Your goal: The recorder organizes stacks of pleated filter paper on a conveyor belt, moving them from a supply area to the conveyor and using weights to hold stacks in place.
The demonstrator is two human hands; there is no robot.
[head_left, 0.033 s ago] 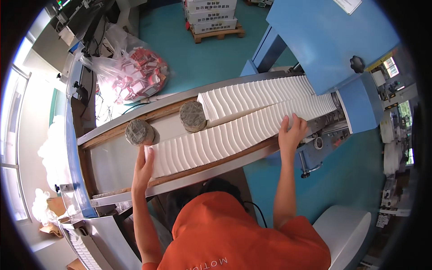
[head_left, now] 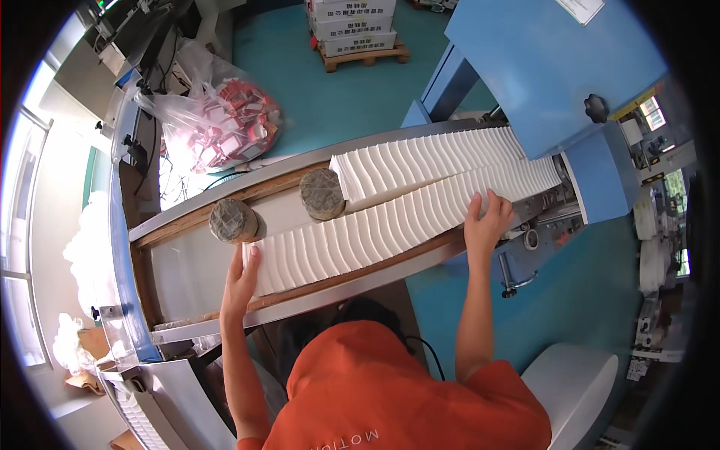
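Two long rows of white, thin folded pieces, perhaps paper or card, lie overlapped on a slanted tray. My left hand (head_left: 238,286) rests at the left end of the near row (head_left: 360,240), its thumb and fingers stretched out against that end. Along the near edge of the same row, towards its right end, my right hand (head_left: 487,223) touches with thumb and fingertips apart. One grey wrapped cylinder (head_left: 322,193) stands against the left end of the far row (head_left: 420,161). A second grey cylinder (head_left: 232,220) sits just beyond my left fingertips.
The tray has a metal rim (head_left: 225,196) and wooden strips inside. Both rows run under a blue machine (head_left: 555,75) at the right. A clear bag (head_left: 232,124) of red and white pieces lies beyond the tray. Boxes (head_left: 352,30) are stacked on a pallet (head_left: 365,56).
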